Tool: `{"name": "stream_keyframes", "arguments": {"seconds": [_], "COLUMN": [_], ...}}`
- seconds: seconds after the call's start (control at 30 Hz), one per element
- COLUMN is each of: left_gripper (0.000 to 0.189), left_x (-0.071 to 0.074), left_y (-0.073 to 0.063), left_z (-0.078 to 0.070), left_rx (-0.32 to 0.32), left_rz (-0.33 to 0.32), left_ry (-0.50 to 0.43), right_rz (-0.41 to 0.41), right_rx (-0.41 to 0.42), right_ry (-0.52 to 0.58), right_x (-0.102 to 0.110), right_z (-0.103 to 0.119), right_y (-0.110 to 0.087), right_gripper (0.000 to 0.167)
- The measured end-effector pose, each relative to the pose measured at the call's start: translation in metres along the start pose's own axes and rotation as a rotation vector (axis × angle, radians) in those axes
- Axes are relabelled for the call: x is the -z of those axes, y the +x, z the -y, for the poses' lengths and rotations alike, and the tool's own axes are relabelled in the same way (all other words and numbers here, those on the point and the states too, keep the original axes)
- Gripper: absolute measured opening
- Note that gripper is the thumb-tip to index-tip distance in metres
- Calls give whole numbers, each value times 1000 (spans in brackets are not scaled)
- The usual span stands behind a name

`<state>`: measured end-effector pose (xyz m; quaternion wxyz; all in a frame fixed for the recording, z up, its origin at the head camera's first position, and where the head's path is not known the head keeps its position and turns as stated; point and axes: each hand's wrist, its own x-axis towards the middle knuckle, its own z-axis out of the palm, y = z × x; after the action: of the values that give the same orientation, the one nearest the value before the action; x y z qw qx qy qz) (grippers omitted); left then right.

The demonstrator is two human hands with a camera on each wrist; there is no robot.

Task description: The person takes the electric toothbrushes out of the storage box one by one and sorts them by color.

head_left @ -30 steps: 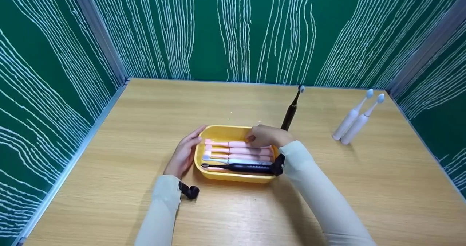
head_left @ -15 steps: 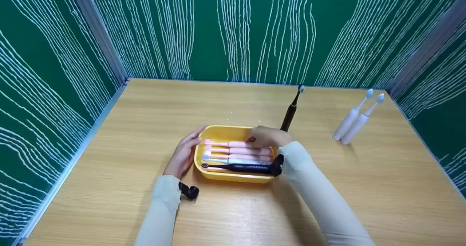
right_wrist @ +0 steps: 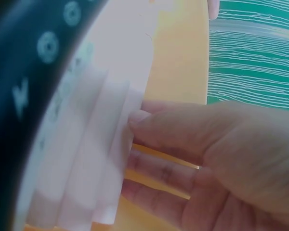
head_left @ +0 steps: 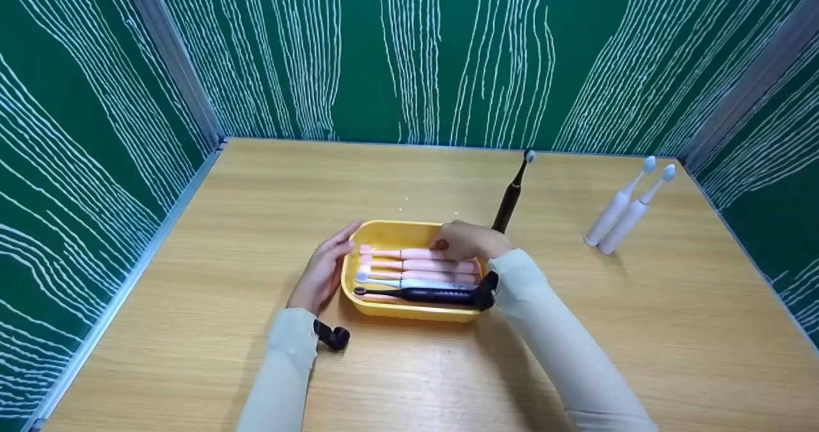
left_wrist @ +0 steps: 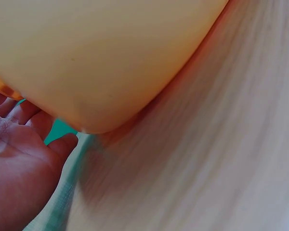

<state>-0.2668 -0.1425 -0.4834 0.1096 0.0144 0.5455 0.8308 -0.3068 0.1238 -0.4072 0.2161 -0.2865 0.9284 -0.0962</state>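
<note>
A yellow plastic basket (head_left: 419, 315) holds electric toothbrushes lying side by side. Several are pink, one is white (head_left: 416, 283), and a black toothbrush (head_left: 438, 296) lies nearest the front wall. My left hand (head_left: 320, 272) rests against the basket's left end, fingers fairly straight along the outer wall; the left wrist view shows the palm (left_wrist: 19, 159) beside the basket. Inside the basket, my right hand (head_left: 470, 240) pinches the handle of the rearmost pink toothbrush (head_left: 419, 253). In the right wrist view, the thumb tip touches that handle's edge, and the index finger is mostly hidden.
Behind the right hand a black toothbrush (head_left: 510, 198) stands upright on the wooden table (head_left: 288, 182). Two white toothbrushes (head_left: 617, 211) stand close together farther right. Green panels with white lines enclose the table at the back and sides. Small white specks lie behind the basket.
</note>
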Motion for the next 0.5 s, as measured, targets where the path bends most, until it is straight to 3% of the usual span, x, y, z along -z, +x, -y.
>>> {"name": "stream_keyframes", "arguments": {"seconds": [0.23, 0.5], "left_gripper": [50, 49], "left_x": [1, 1], "left_y": [1, 2], "left_z": [1, 1], "left_rx": [6, -9], "left_rz": [-12, 4], "left_ry": [8, -8], "right_rz": [18, -3], "right_rx": [-92, -56], "right_ry": [80, 53], "right_x": [-1, -1], "right_z": [3, 3], "right_y": [0, 0], "right_gripper": [20, 18]}}
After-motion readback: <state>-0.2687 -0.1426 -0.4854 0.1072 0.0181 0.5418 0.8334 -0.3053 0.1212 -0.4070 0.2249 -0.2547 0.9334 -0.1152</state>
